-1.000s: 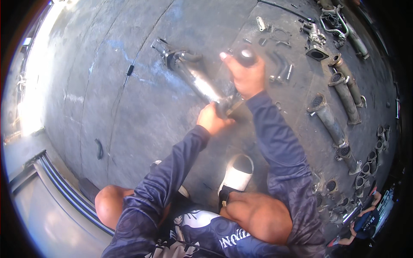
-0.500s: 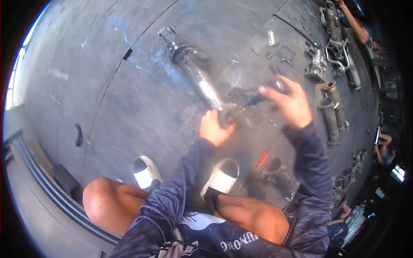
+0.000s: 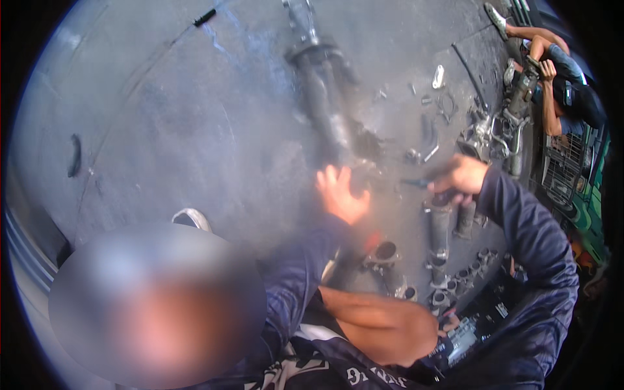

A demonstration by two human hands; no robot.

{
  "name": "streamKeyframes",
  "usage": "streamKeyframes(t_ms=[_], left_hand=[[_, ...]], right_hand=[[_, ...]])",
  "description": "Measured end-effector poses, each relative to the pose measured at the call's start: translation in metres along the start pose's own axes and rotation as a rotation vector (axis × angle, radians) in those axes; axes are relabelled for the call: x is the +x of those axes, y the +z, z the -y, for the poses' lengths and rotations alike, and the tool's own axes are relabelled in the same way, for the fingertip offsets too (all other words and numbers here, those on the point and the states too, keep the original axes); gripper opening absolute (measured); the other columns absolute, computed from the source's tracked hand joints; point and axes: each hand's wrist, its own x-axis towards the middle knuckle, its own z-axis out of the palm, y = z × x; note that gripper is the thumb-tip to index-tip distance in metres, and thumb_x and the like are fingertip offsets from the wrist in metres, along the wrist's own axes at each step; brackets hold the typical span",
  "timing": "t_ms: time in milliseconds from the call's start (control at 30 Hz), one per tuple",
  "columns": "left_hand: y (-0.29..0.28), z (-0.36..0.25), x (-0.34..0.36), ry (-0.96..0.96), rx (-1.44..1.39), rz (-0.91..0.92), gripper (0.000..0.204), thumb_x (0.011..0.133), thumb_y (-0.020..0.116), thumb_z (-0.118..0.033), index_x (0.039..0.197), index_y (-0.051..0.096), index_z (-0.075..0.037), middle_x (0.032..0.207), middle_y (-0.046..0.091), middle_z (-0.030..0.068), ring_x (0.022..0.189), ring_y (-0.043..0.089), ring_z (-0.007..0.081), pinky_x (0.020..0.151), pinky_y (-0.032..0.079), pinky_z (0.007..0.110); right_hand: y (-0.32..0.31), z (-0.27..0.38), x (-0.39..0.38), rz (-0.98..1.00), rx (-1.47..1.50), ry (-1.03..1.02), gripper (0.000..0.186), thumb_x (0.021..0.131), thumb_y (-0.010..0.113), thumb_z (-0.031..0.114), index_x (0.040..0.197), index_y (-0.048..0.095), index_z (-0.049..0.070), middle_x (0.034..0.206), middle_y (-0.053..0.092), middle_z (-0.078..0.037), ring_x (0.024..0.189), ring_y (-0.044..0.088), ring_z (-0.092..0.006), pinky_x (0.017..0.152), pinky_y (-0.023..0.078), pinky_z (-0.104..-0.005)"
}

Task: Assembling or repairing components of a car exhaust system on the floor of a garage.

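A long metal exhaust pipe (image 3: 328, 107) with a flange partway along lies on the floor ahead of me, its near end pointing toward me. At that near end is my left hand (image 3: 343, 196), fingers spread apart, gripping nothing. Whether its fingertips touch the pipe I cannot tell. My right hand (image 3: 458, 180), off to the right, is closed around a dark slim tool (image 3: 414, 183) with a narrow tip pointing left, toward the pipe's end. Motion blur hides the tool's exact kind. Small loose pieces and dark dirt lie beside the pipe.
Another person (image 3: 572, 78) sits at the upper right, hands on a metal part. Nearby are a long dark bar (image 3: 469, 75), a metal assembly (image 3: 478, 136) and upright pipe sections (image 3: 439, 231). Several flanged fittings (image 3: 383, 252) stand lower right. A blurred oval covers the lower left.
My right hand has drawn the tool back to the right, away from the pipe's end. My left hand has loosened from the pipe and spread its fingers. The whole view has shifted.
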Motion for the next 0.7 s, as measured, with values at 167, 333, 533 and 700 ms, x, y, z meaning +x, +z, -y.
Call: streamKeyframes(t_ms=[167, 333, 533, 700], left_hand=[[-0.003, -0.004, 0.003, -0.031, -0.016, 0.089, 0.045, 0.057, 0.068, -0.019, 0.097, 0.056, -0.002, 0.095, 0.046, 0.0173, 0.091, 0.043, 0.037, 0.083, 0.039, 0.048], [-0.006, -0.006, 0.007, -0.03, -0.038, 0.084, 0.043, 0.057, 0.067, -0.017, 0.096, 0.057, -0.004, 0.095, 0.047, 0.0172, 0.091, 0.044, 0.0372, 0.083, 0.039, 0.047], [-0.001, 0.003, 0.004, -0.027, -0.03, 0.084, 0.041, 0.058, 0.067, -0.016, 0.096, 0.057, -0.005, 0.096, 0.047, 0.0171, 0.092, 0.044, 0.0373, 0.083, 0.039, 0.047], [-0.008, 0.006, 0.007, -0.004, -0.007, 0.169, 0.051, 0.063, 0.07, -0.026, 0.107, 0.059, -0.004, 0.103, 0.05, 0.0167, 0.099, 0.047, 0.0365, 0.08, 0.043, 0.048]], right_hand=[[0.002, -0.007, 0.008, -0.171, -0.57, -0.522, 0.038, 0.076, 0.07, 0.013, 0.112, 0.066, 0.003, 0.078, 0.069, -0.012, 0.064, 0.066, -0.0228, 0.062, 0.052, -0.0335], [0.024, -0.008, -0.013, -0.329, -1.138, -0.743, 0.039, 0.076, 0.062, 0.01, 0.114, 0.063, 0.004, 0.087, 0.066, -0.017, 0.074, 0.067, -0.0315, 0.063, 0.054, -0.0409], [0.034, -0.02, -0.012, -0.439, -1.507, -0.836, 0.035, 0.078, 0.056, 0.012, 0.113, 0.06, 0.005, 0.083, 0.06, -0.013, 0.069, 0.064, -0.0283, 0.056, 0.053, -0.0425], [0.035, -0.046, -0.003, -0.397, -0.548, -0.585, 0.043, 0.068, 0.07, 0.011, 0.11, 0.062, 0.001, 0.081, 0.064, -0.007, 0.068, 0.063, -0.0239, 0.063, 0.052, -0.0389]])
